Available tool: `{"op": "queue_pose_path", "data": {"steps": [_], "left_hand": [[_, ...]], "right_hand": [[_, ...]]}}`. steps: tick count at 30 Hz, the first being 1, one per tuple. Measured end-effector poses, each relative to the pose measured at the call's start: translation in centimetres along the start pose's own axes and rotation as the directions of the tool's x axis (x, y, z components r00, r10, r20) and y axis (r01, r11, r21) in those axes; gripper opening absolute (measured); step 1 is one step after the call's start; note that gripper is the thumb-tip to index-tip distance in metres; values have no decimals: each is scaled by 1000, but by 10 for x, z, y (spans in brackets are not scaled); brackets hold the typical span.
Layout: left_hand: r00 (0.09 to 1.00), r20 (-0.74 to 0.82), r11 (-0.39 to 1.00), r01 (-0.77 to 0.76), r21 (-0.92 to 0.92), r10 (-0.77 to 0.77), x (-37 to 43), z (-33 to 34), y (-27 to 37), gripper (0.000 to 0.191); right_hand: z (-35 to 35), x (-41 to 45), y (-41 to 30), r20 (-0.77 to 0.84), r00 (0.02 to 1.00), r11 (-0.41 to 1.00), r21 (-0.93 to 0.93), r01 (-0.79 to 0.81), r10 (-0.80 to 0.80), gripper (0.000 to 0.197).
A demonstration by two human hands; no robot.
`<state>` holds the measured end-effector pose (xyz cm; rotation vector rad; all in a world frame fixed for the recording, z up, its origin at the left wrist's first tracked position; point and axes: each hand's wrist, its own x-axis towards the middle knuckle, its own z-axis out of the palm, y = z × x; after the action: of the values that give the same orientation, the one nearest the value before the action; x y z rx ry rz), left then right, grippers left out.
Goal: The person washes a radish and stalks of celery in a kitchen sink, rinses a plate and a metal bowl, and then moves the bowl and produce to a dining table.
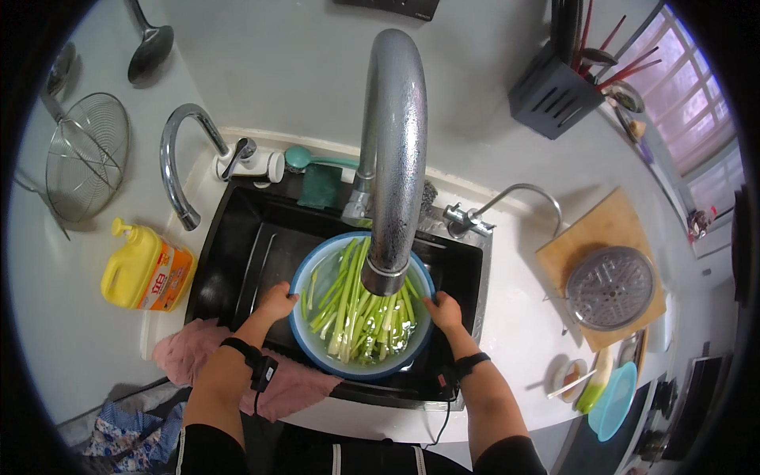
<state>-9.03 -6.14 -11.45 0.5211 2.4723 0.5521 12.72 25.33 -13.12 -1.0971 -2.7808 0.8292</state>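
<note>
A blue-rimmed basin [301, 342] sits in or over the black double sink [237, 237], filled with water. Long green vegetable stalks [356, 309], pale at their lower ends, lie in the water. My left hand [278, 301] grips the basin's rim on the left, thumb over the edge. On the opposite side my right hand [444, 310] holds the rim the same way. Above the basin arches a large chrome faucet [395, 148], its spout hiding part of the stalks. Whether the basin touches the sink bottom, I cannot tell.
A pink cloth [291, 386] drapes over the sink's front edge. Left stand a yellow detergent jug [148, 267] and a smaller faucet [172, 160]. On the right counter are a wooden cutting board [614, 222] with a round strainer [611, 288], a small bowl [570, 380] and a turquoise basin [614, 404].
</note>
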Motion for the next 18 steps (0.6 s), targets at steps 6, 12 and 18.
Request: {"op": "queue_pose_path", "data": {"steps": [6, 12, 18], "left_hand": [[985, 162, 993, 39, 113, -57, 41, 40, -48, 36], [974, 160, 983, 141, 115, -158, 27, -6, 27, 42], [978, 199, 961, -115, 251, 65, 13, 47, 115, 56]], "right_hand": [[34, 9, 5, 40, 995, 995, -50, -92, 94, 36], [17, 19, 0, 92, 985, 984, -113, -138, 148, 34], [65, 4, -46, 95, 995, 971, 238, 18, -42, 59]]}}
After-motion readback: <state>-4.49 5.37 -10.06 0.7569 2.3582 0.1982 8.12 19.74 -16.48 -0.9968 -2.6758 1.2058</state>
